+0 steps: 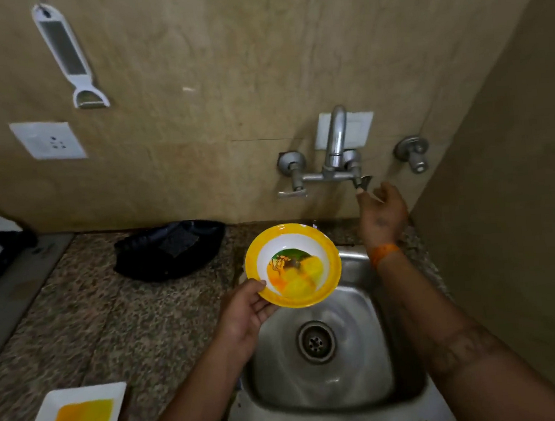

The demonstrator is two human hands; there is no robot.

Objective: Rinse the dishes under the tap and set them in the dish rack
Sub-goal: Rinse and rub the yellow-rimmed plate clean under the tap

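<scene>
Head view: bowl in left hand, perhaps.

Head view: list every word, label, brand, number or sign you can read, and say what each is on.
No readable text anywhere in this view.
Yellow-rimmed bowl: a coloured picture inside, no lettering.
White rectangular plate: a yellow patch only.
Wall socket: pin holes, no markings legible.
Hanging grater: no brand visible.
Right hand: a dark mark on its back, too blurred to read.

left hand gripping bowl, right hand at tap handle
</scene>
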